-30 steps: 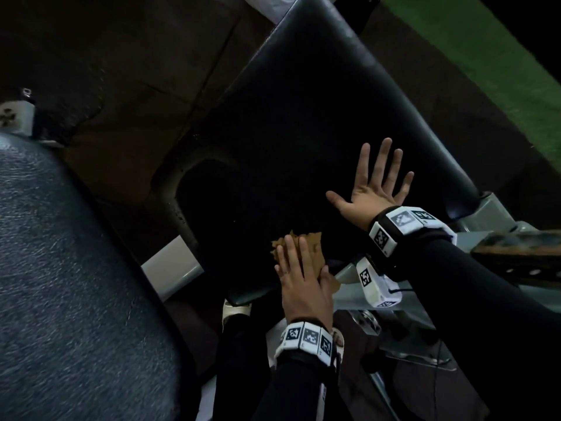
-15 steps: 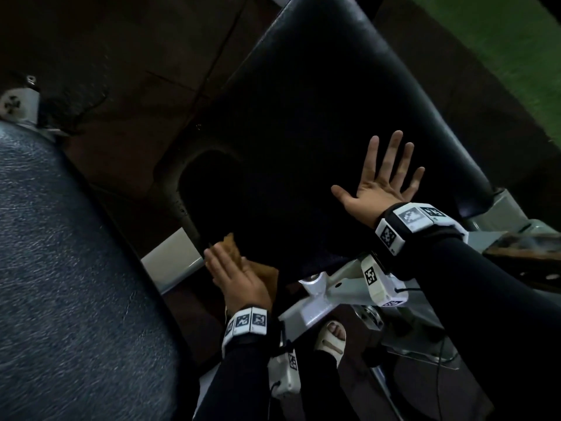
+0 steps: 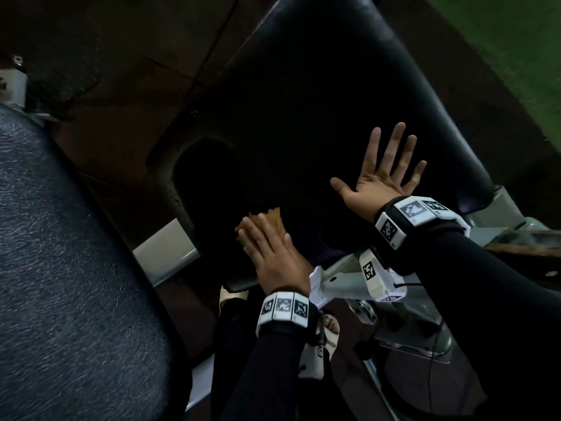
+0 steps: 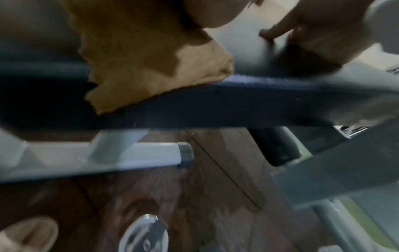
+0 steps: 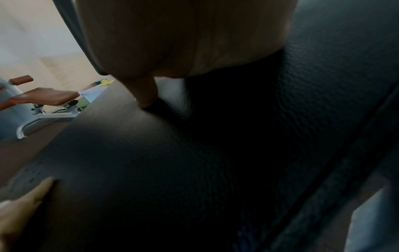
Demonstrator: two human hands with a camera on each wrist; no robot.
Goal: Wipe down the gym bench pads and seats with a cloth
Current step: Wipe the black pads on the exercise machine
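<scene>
A black padded bench pad (image 3: 318, 117) slopes up and away from me in the head view. My left hand (image 3: 267, 247) lies flat with straight fingers on a tan cloth (image 3: 271, 218), pressing it against the pad's near left corner. The left wrist view shows the same cloth (image 4: 151, 59) draped over the pad's edge (image 4: 237, 105). To the right, my right hand (image 3: 382, 174) rests flat on the pad with its fingers spread. In the right wrist view its palm sits on the textured black surface (image 5: 194, 162).
A second grey-black pad (image 3: 60, 268) fills the left side. White frame tubes (image 3: 343, 275) and a floor bar (image 3: 167, 256) lie under the bench, above a dark brown floor. Green turf (image 3: 501, 41) runs at the upper right. My sandalled foot (image 3: 329, 329) stands below.
My left hand swept the cloth left along the pad's near edge, then came back right and up onto the pad. The right hand has stayed planted.
</scene>
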